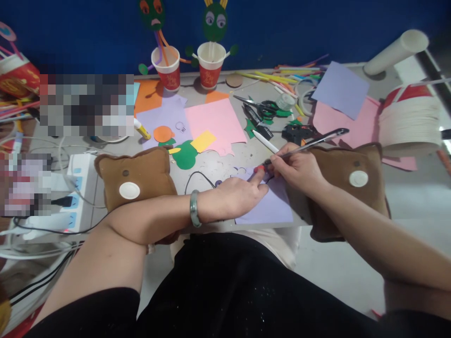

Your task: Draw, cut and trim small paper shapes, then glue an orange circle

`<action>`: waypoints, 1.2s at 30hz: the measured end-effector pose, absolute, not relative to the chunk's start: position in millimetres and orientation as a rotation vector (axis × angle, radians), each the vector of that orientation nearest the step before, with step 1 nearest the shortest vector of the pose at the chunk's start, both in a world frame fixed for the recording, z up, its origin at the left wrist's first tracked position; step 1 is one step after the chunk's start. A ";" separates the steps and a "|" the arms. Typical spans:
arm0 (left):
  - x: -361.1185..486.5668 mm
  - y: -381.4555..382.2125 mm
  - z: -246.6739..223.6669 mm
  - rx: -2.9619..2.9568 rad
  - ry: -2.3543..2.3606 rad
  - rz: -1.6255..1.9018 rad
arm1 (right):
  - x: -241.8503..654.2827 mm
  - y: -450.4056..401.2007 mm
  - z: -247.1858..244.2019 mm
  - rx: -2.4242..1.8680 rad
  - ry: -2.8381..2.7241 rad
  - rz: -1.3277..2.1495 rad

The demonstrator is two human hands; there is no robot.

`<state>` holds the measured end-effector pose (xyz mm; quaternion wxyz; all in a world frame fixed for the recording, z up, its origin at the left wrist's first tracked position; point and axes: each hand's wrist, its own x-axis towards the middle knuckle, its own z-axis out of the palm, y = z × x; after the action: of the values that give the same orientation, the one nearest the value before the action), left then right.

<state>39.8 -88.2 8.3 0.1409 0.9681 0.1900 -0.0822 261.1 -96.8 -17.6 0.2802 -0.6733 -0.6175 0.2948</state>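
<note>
My right hand (299, 169) is closed round a dark pen (317, 140), whose tip is down by a small red piece (260, 168). A fingertip of my left hand (243, 195) presses on that red piece, over the upper part of a purple paper sheet (273, 206). The other fingers of my left hand are curled, and what lies under them is hidden. A white marker (265, 141) lies just beyond my right hand.
Brown cushions (139, 178) lie under both forearms. Beyond are green cutouts (186, 155), pink paper (216, 123), scissors (266, 109), a black glue gun (299, 133) and paper cups (210, 70) with green-faced figures. A power strip (79, 188) with cables is at left.
</note>
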 end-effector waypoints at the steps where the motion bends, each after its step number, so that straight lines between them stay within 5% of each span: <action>1: 39.7 -87.4 8.0 2.779 0.554 -0.231 | 261.9 -99.1 -18.9 -1.798 -1.650 0.772; 36: 38.5 -70.2 1.9 2.444 0.697 -0.198 | 244.5 -161.3 -53.4 -1.703 -1.998 0.123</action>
<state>38.5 -70.2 1.9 0.2920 0.9169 0.2616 -0.0744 244.5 -161.3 -53.4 0.2539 -0.6269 -0.7352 0.0454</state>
